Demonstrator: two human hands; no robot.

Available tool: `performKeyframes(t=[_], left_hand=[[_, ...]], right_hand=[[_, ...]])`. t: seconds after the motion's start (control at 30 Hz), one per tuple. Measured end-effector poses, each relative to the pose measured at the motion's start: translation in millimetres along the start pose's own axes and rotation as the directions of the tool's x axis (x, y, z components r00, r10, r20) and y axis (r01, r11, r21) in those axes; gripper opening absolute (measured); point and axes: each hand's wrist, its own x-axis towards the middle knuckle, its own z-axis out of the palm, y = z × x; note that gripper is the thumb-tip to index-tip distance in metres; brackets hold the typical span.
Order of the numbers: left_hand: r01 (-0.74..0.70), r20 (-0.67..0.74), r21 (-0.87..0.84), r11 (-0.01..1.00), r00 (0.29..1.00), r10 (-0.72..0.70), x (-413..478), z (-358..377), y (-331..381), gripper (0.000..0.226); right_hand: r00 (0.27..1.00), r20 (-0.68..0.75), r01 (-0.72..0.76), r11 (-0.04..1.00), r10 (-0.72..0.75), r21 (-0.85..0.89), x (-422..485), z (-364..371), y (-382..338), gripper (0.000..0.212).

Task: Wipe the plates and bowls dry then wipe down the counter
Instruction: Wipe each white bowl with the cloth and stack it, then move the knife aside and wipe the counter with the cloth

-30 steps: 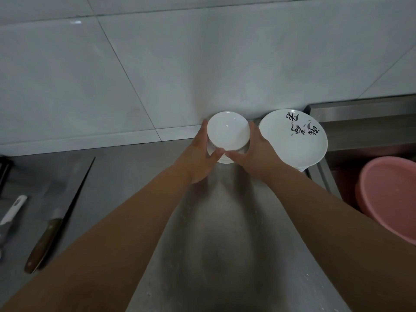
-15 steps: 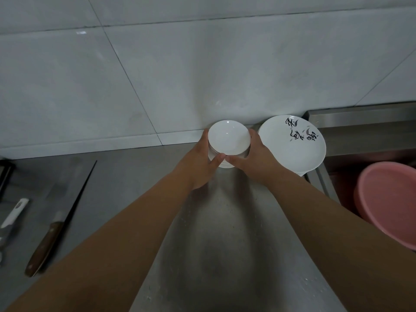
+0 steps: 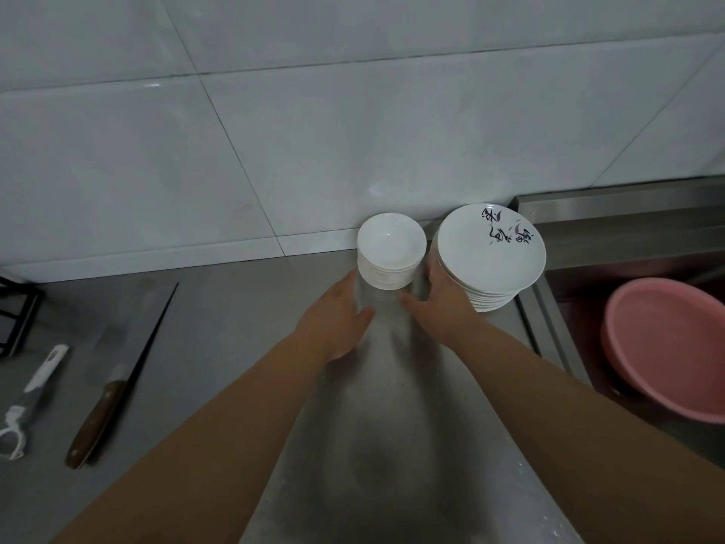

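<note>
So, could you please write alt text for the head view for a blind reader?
An open left hand and right hand are just before a bowl stack, beside a plate stack, on a steel counter. Knife and peeler lie left; a pink basin right.

left hand [image 3: 337, 320]: let go of the stack of small white ceramic bowls [image 3: 390, 249], drawn back, fingers loose | right hand [image 3: 439, 304]: also released, pulled back toward the person, fingers straight | bowl stack: no longer clasped, stands free on the grey steel counter [image 3: 235, 327]
</note>
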Motion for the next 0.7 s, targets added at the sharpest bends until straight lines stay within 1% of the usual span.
performKeyframes(t=[0.07,0.13,0.23,0.33,0.47,0.53,0.7], left_hand=[[0.015,0.036,0.05,0.999,0.999,-0.017,-16.4,1.0,-2.6,0.074],[0.023,0.061,0.108,0.994,0.998,-0.03,-33.4,0.8,-4.6,0.07],[0.017,0.06,0.194,0.981,0.998,-0.029,-58.5,-0.1,-4.5,0.065],[-0.026,0.062,0.28,0.96,0.998,0.009,-85.7,3.6,-2.5,0.062],[-0.142,0.081,0.377,0.915,0.989,0.12,-117.8,18.9,0.3,0.058],[-0.175,0.104,0.404,0.898,0.984,0.146,-133.9,32.8,3.3,0.056],[-0.197,0.116,0.35,0.916,0.979,0.166,-172.9,70.2,26.3,0.054]], right_hand=[[0.997,0.074,-0.022,0.993,0.03,-0.114,-14.0,-3.2,1.5,0.082],[0.992,0.121,0.008,0.973,0.021,-0.23,-28.5,-5.2,4.8,0.074],[0.979,0.204,0.065,0.914,0.02,-0.401,-56.6,-8.7,5.4,0.067],[0.969,0.244,0.096,0.853,0.038,-0.513,-90.4,-11.2,9.8,0.065],[0.969,0.24,0.101,0.801,0.054,-0.59,-137.8,-19.7,26.7,0.066],[0.968,0.237,0.085,0.792,0.078,-0.605,-163.3,-26.9,38.6,0.064],[0.972,0.209,0.051,0.774,0.106,-0.631,-229.1,-54.9,74.8,0.062]])
